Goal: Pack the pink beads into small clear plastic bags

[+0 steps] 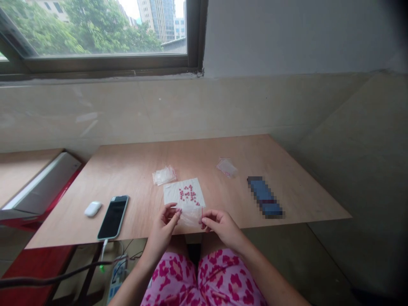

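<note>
Near the table's front edge, a small clear plastic bag [190,216] is stretched between my two hands. My left hand [168,220] pinches something small and pink at the bag's left side, too small to name. My right hand [214,221] grips the bag's right end, where a red strip shows. Just beyond them lies a white sheet [170,193] with several small pink-red pieces [188,194] scattered on it. A stack of clear bags [165,175] rests behind the sheet to the left, and another small pile of bags [227,167] lies farther right.
On the wooden table [140,161], a phone [113,217] with a cable plugged in and a white earphone case [93,209] are at the left. A blurred blue item [265,196] lies at the right. A wall [239,106] rises behind the table.
</note>
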Action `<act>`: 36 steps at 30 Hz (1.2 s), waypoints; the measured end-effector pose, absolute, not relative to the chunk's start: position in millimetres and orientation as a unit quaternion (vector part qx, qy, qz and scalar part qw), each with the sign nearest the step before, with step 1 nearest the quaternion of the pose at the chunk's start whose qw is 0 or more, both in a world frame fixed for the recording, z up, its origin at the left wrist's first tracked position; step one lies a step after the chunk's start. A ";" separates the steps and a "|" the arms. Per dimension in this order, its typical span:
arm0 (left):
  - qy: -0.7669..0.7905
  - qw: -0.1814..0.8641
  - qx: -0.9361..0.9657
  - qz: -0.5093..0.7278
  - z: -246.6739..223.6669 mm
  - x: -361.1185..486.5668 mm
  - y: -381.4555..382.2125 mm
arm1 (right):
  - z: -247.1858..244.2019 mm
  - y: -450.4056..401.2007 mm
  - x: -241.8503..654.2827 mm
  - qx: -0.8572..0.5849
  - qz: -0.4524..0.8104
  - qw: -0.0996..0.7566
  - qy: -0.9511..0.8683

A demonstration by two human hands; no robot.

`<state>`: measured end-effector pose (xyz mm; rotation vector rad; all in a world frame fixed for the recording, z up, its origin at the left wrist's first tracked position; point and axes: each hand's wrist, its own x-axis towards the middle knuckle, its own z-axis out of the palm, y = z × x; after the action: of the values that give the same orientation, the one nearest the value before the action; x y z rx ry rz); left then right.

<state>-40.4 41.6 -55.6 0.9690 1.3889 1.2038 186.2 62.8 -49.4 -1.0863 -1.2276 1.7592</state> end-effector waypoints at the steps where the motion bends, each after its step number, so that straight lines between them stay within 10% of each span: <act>1: 0.587 0.480 0.415 0.503 -54.5 -40.5 40.2 | -47.8 62.2 185.6 -0.418 0.687 0.359 -0.474; 5: 0.605 0.413 0.479 0.484 -47.6 -35.3 31.4 | -43.8 58.1 182.5 -0.407 0.692 0.365 -0.472; 14: 0.494 0.629 0.501 0.330 -34.4 -13.2 11.0 | -33.2 37.0 171.4 -0.339 0.711 0.291 -0.543; 36: 0.599 0.353 0.680 0.233 -35.5 -18.6 11.8 | -46.2 37.3 167.1 -0.520 0.536 0.277 -0.605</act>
<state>-18.6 11.8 -35.5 1.7581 1.5503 0.6023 167.1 37.3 -46.2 -1.3955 -1.6234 1.4387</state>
